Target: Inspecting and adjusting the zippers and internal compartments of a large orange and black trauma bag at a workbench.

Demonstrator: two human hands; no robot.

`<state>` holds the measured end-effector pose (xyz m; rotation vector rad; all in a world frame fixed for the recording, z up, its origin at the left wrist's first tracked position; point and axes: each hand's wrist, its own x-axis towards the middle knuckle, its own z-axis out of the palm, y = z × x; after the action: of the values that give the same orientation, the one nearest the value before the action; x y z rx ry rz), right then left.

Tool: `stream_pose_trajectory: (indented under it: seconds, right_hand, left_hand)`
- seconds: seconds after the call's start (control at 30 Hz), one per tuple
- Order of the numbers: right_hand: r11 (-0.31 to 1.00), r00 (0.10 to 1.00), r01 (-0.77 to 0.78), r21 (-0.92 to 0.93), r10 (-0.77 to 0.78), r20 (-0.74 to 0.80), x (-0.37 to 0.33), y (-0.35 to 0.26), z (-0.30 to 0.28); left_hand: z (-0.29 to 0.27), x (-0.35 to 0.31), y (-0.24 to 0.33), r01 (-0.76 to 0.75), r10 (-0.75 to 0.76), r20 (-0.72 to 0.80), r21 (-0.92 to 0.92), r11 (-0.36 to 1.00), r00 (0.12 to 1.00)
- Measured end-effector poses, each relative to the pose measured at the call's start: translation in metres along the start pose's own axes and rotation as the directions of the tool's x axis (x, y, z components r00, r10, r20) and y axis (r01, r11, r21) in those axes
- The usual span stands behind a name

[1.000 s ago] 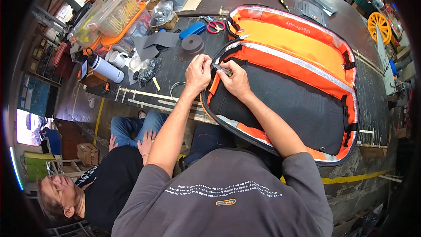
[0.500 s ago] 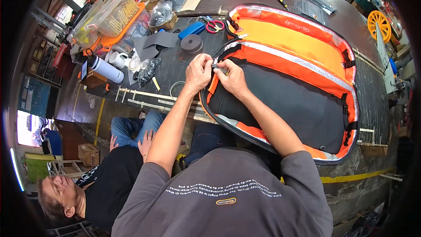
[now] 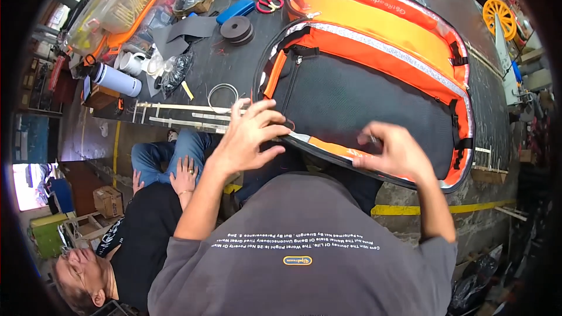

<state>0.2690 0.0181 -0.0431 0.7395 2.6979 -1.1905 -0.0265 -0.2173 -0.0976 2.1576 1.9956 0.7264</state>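
An open orange and black zip bag [image 3: 363, 90] lies before me, its dark-lined base nearer and its orange and yellow lid folded back. My left hand [image 3: 252, 137] is at the bag's near left edge, fingers spread, with nothing in it. Over the near rim, my right hand [image 3: 398, 152] has its fingers curled toward the thumb. A small dark item shows between them, too blurred to name. Beside the left end of the bag's base runs a zip [image 3: 293, 82]. A thin loose red thread shows near my left fingertips.
Left on the table are a black tape roll [image 3: 237, 30], scissors [image 3: 269, 4], a blue case [image 3: 236, 10], a wire coil [image 3: 223, 97], a bottle [image 3: 117, 79] and plastic boxes [image 3: 126, 6]. A seated person [image 3: 146, 228] is close at my left; a yellow wheel [image 3: 503, 20] stands far right.
Both hands have left the bag's left corner, where they were together. My left hand came nearer and opened; my right moved right and nearer. The view has shifted, so the bag sits higher.
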Motion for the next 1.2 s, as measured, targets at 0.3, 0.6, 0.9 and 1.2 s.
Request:
stream_pose_trajectory:
  seconds: [0.3,0.6,0.9,1.2]
  right_hand:
    - [0.905,0.756,-0.064,-0.422,-0.232,-0.612,0.009,0.031,0.063]
    - [0.966,0.856,0.225,0.127,-0.135,-0.498,0.058,-0.022,0.097]
    - [0.981,0.909,0.174,-0.090,-0.195,-0.368,0.079,-0.034,0.101]
    - [0.871,0.954,0.126,0.474,0.024,-0.297,0.106,-0.021,0.109]
  left_hand:
    - [0.047,0.049,-0.024,-0.143,0.243,-0.451,0.245,0.959,0.859]
    - [0.080,0.010,-0.018,-0.080,0.186,-0.518,0.220,0.972,0.835]
    - [0.097,-0.001,-0.018,-0.035,0.129,-0.633,0.158,0.987,0.763]
    - [0.105,0.001,-0.019,-0.011,0.074,-0.660,0.099,0.995,0.747]
